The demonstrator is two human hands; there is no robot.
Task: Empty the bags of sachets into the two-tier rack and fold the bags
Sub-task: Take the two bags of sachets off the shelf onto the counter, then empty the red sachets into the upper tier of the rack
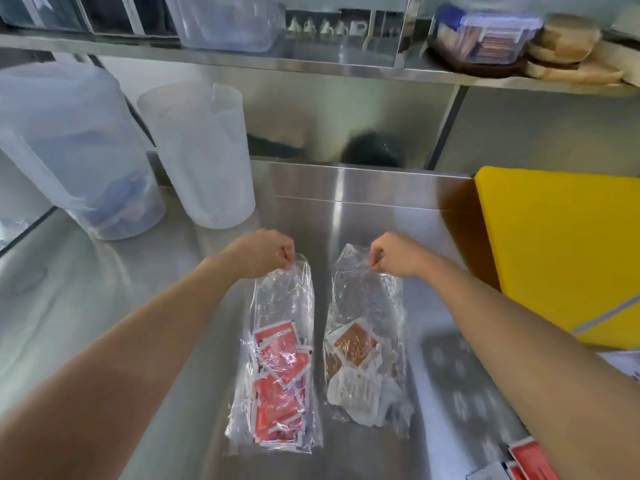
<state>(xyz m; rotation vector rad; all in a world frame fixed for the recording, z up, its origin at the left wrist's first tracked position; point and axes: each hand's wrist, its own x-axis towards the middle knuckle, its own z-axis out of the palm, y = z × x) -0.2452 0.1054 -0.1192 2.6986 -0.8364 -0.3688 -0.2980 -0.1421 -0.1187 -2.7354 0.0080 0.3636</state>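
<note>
Two clear plastic bags lie side by side on the steel counter (138, 306). The left bag (280, 306) holds several red sachets (280, 382) bunched at its near end. The right bag (367, 306) holds brown and white sachets (353, 362). My left hand (263, 252) pinches the far top edge of the left bag. At the far top edge of the right bag, my right hand (398, 254) grips the plastic. Both bags are stretched away from me along the counter. At the lower right corner, a perforated metal rack (474, 393) with red sachets (526, 459) shows partly behind my right forearm.
Two translucent plastic jugs (197, 150) (79, 157) stand at the back left. A yellow cutting board (561, 244) lies at the right. A steel shelf (311, 64) overhead carries a lidded container (485, 36) and buns (568, 46).
</note>
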